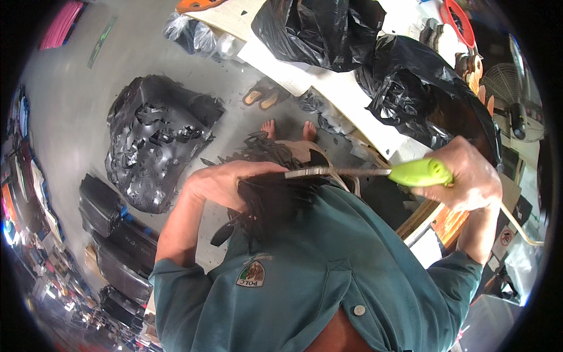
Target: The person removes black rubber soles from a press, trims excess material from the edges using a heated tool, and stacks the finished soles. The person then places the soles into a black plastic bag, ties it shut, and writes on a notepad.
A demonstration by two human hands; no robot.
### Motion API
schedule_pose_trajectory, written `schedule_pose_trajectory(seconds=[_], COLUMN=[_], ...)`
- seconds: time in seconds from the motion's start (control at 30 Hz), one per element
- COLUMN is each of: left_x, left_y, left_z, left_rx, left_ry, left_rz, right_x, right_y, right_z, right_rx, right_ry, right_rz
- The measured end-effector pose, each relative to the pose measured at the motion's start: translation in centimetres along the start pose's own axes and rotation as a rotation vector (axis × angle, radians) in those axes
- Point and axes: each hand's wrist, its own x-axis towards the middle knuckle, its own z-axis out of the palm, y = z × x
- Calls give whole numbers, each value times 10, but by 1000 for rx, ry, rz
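My right hand [463, 176] is closed around the lime-green handle of a brush [419, 172]. Its thin shaft reaches left to a pale bristled head, which lies against the top of a bundle of black cut pieces [275, 196]. That bundle of thin, leaf-like strips is gripped by my left hand [220, 180] in front of my green shirt. Some strips hang loose below the hand, and more dark pieces [264, 151] show beyond it, near my lap. The fingertips of my left hand are partly hidden by the bundle.
A heap of black sheet with cut-out holes [158, 141] lies on the grey floor at left, with black stacks [120, 258] nearer. Black plastic bags [322, 35] sit on a white table [375, 123]. Sandals [267, 97], a fan [507, 88] and a red basket [458, 23] stand farther off.
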Motion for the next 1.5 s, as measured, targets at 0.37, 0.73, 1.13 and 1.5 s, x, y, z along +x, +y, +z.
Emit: schedule_pose_trajectory(seconds=[0.37, 0.73, 1.13, 1.5], left_x=[-33, -27, -26, 0], left_y=[19, 80, 136, 136], left_z=[29, -27, -80, -72], left_rx=[-573, -484, -497, -579], left_ry=[908, 1451, 1453, 1500], left_rz=[-57, 509, 884, 957], right_x=[-13, 9, -2, 2], right_y=[61, 67, 73, 44], right_z=[65, 133, 145, 136], right_rx=[494, 719, 618, 301], right_ry=[340, 495, 590, 667], right_rz=[173, 114, -69, -396])
